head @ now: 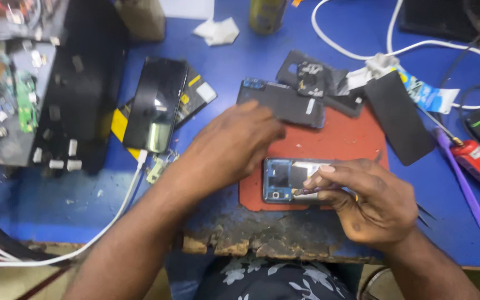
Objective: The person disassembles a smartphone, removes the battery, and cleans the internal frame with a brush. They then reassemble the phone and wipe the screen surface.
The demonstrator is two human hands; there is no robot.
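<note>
Opened blue-framed phone body [285, 180] on red rubber mat [356, 141] near desk [284, 55] front edge, steadied under loosely curled left hand [234, 147]; right hand [370, 200] pinching thin purple-handled tool [315, 190] onto its internals.

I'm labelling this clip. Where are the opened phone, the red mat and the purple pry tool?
opened phone [280, 183], head view, bare blue frame end.
red mat [340, 141], head view, bare upper part.
purple pry tool [465, 186], head view, mid-shaft.

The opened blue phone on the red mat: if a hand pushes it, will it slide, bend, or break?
The opened blue phone lies flat on the red mat, so it probably slides little. It looks rigid. Its exposed insides seem fragile, so pressure there is risky.
</note>
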